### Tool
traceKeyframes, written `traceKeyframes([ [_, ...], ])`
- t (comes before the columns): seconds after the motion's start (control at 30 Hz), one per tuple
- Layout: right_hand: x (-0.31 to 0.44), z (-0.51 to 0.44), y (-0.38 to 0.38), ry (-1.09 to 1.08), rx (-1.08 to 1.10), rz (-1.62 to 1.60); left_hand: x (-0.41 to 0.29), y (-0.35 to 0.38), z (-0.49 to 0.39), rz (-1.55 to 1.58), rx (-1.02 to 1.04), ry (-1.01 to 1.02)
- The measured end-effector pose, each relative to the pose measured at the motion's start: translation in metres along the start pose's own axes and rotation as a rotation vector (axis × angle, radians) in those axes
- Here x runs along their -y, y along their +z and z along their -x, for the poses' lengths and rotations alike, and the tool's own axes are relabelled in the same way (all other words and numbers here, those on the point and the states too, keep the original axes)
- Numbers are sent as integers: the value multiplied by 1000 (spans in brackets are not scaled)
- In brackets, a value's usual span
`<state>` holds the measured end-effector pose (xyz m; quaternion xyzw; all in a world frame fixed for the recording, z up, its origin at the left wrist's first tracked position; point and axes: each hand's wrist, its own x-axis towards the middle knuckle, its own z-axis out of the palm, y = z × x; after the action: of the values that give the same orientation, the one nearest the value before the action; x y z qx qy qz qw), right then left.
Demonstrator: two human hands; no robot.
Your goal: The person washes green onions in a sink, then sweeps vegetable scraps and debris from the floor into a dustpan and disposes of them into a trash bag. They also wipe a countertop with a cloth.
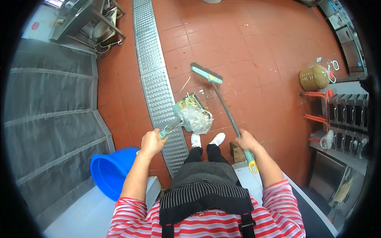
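My left hand [153, 143] grips the green-and-grey handle of a dustpan [178, 109]. The pan rests on the tiled floor beside the metal drain cover, holding vegetable scraps [192, 101] and a clear plastic bag [196, 119] that hides much of it. My right hand [247, 139] is closed round the grey stick of a broom [223, 102], above its green and yellow grip end. The broom's green head [206, 73] with dark bristles is on the floor ahead of the pan. A pale thin strip [185, 84] and small white bits lie between them.
A perforated metal drain cover [154, 81] runs along the left. A blue plastic tub [111, 172] lies tilted at lower left, near a grey quilted cover [53, 89]. At right stand a large jug of yellowish liquid [315, 78] and a rack with metal boxes [348, 111]. A wooden block [239, 153] is near my feet.
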<state>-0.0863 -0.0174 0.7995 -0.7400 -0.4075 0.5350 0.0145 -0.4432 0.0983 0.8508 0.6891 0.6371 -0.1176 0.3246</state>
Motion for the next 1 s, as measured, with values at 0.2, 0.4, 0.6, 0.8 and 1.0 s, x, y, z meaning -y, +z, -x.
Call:
traceKeyframes([
  [0.2,60,-131,16,139,-5,234,9,1,8,38,-35,-48],
  [0.4,42,-128,6,120,-104,653,18,0,7,-20,-25,-24],
  [0.6,-47,-30,-18,252,-4,790,33,-7,8,-5,-19,-14],
  [0.8,-80,52,-39,360,16,676,26,-13,4,-4,-11,-24],
  [1.0,-121,75,-62,254,-177,368,19,-21,-1,-76,45,15],
])
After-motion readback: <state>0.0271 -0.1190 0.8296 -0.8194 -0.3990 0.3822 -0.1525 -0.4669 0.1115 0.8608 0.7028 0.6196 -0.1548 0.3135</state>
